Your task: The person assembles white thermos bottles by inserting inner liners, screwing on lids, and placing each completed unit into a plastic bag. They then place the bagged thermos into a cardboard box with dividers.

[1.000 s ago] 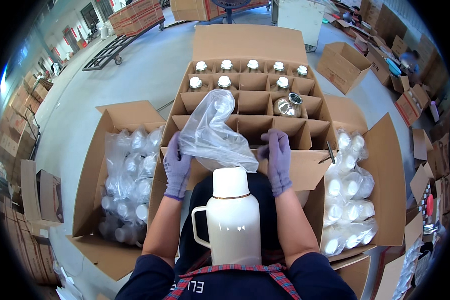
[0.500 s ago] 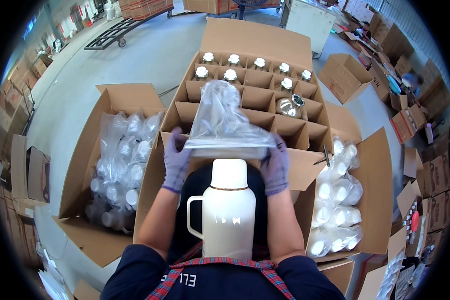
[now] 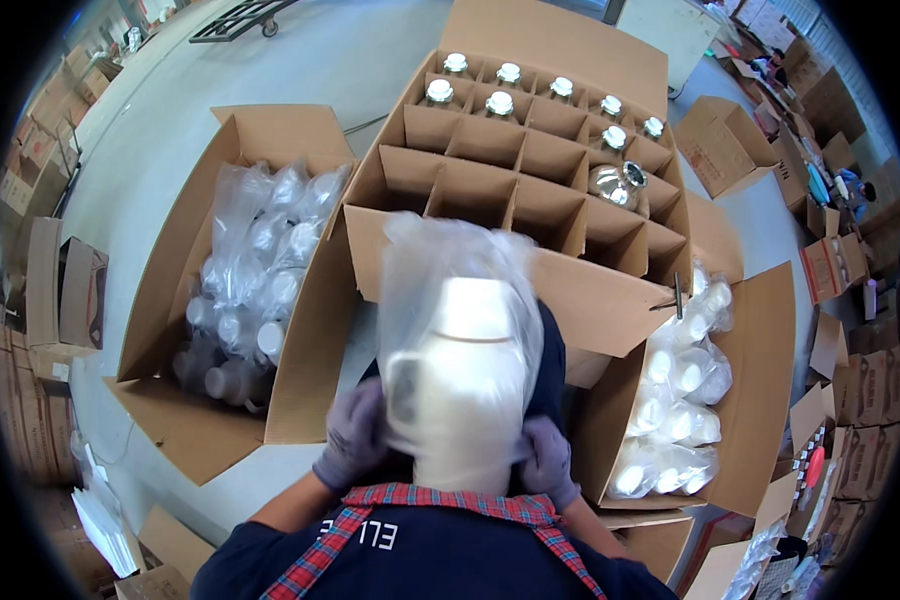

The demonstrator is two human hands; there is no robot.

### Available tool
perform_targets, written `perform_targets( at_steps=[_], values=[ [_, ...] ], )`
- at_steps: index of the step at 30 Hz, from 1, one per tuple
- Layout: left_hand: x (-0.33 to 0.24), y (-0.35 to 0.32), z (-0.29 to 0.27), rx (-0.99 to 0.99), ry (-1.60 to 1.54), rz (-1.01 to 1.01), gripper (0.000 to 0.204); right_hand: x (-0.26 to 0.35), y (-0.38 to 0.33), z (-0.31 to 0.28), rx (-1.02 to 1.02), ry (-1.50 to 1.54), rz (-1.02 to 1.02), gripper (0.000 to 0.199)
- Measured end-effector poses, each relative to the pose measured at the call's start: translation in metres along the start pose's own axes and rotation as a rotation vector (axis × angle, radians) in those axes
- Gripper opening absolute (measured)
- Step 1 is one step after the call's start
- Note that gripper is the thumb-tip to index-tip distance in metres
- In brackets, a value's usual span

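A cream-white vacuum jug (image 3: 460,472) with a side handle stands upright in front of my body. A clear plastic bag (image 3: 430,246) is drawn down over its lid, handle and most of its body; its bottom part shows below the bag. On the jug's left, my left hand (image 3: 356,432), in a light purple glove, is closed at the bag's lower edge. My right hand (image 3: 548,457), gloved alike, closes on the edge at the other side. Both hands' fingertips are partly hidden or blurred.
Ahead stands a divided carton (image 3: 550,158) with several silvery glass flasks with white caps; one flask (image 3: 613,186) lies tilted. A left carton (image 3: 170,270) and a right carton (image 3: 760,390) hold bagged white-lidded jugs. Further boxes (image 3: 715,148) stand to the right.
The bag, held stretched beyond the jug before, has come down over it. Both hands have moved toward my body with its edge. The view has shifted, so the cartons appear displaced.
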State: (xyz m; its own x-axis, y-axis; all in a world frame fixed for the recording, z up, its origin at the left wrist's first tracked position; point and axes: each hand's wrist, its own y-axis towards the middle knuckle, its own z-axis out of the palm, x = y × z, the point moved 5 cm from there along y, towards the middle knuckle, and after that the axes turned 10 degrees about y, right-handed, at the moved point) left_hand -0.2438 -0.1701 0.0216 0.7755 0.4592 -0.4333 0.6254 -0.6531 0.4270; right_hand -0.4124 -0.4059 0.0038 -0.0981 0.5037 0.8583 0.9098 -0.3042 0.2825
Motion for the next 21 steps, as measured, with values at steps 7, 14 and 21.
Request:
perform_targets(
  at_steps=[7, 14, 21],
  values=[
    [0.026, -0.011, -0.025, 0.646, -0.780, 0.120, 0.032, 0.030, -0.064, -0.027, 0.606, 0.148, 0.260, 0.041],
    [0.013, 0.098, 0.040, 0.657, -0.598, -0.380, 0.040, 0.004, -0.064, -0.027, 0.536, -0.097, 0.132, 0.026],
    [0.086, -0.026, -0.123, 0.083, -0.883, -0.815, 0.033, 0.019, -0.048, -0.071, 0.040, 0.080, 0.480, 0.031]
  ],
)
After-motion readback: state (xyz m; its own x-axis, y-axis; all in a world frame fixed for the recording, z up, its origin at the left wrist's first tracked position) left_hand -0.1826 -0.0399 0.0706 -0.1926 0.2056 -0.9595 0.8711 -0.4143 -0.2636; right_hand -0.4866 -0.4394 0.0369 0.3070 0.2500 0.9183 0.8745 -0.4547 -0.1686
